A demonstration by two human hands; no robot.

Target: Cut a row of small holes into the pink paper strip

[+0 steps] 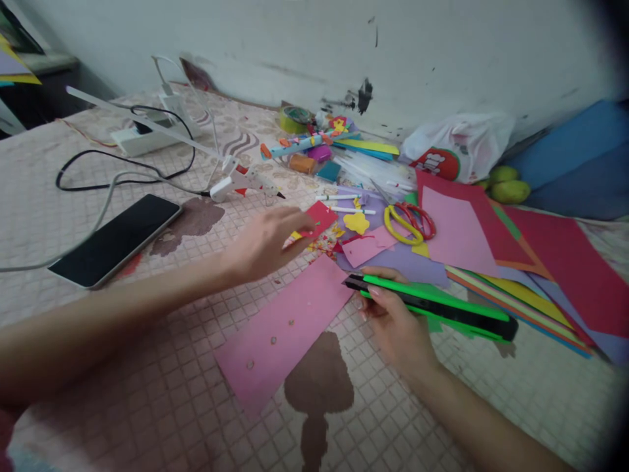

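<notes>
In my right hand (400,328) is a green and black box cutter (437,307). Its tip points left, over the upper right corner of a pink paper strip (295,321). Several small holes or marks run along the strip's lower half. My left hand (270,241) hovers above the strip's far end with bent fingers, the thumb apart from them. Just beyond those fingers lie a red paper piece (320,219) and small coloured scraps (324,244). I see nothing held in the left hand, though its palm is hidden.
A white glue gun (240,180) and a black phone (118,239) lie left, near cables and a power strip (142,137). To the right are scissors (410,221), coloured sheets (457,229), a plastic bag (457,144) and green fruit (508,187). A wall stands behind.
</notes>
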